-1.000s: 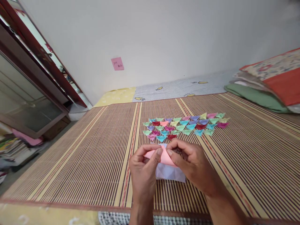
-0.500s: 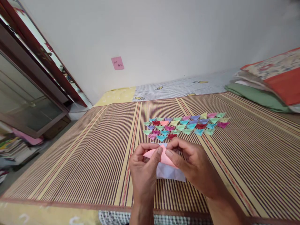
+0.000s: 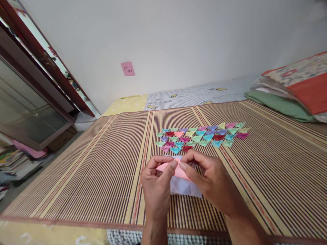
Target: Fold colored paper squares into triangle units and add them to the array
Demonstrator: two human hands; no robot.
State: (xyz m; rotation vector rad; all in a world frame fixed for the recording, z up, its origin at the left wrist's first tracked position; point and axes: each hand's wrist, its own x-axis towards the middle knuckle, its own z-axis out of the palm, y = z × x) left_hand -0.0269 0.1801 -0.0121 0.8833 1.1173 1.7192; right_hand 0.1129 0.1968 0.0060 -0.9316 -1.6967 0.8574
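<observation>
A folded piece of pink paper (image 3: 179, 173) is held up between both hands near the middle of the view. My left hand (image 3: 158, 180) pinches its left part between thumb and fingers. On the other side, my right hand (image 3: 208, 177) grips the paper near its top and right edge, fingers curled. A pale, creased sheet (image 3: 185, 188) lies on the striped mat (image 3: 102, 170) below the pink paper, partly covered by it and the hands. Beyond the hands, several small folded paper pieces (image 3: 196, 139) in many colours are laid out in rows.
Folded cloths and a green cushion (image 3: 279, 106) are piled at the right back. A pink note (image 3: 127, 68) is stuck on the white wall (image 3: 178, 41). At the left are a glass-panelled door (image 3: 28, 105) and stacked books (image 3: 15, 161) on a lower surface.
The fingers of my right hand and the lower right edge of the pink paper have shifted very slightly; both hands keep hold of it.
</observation>
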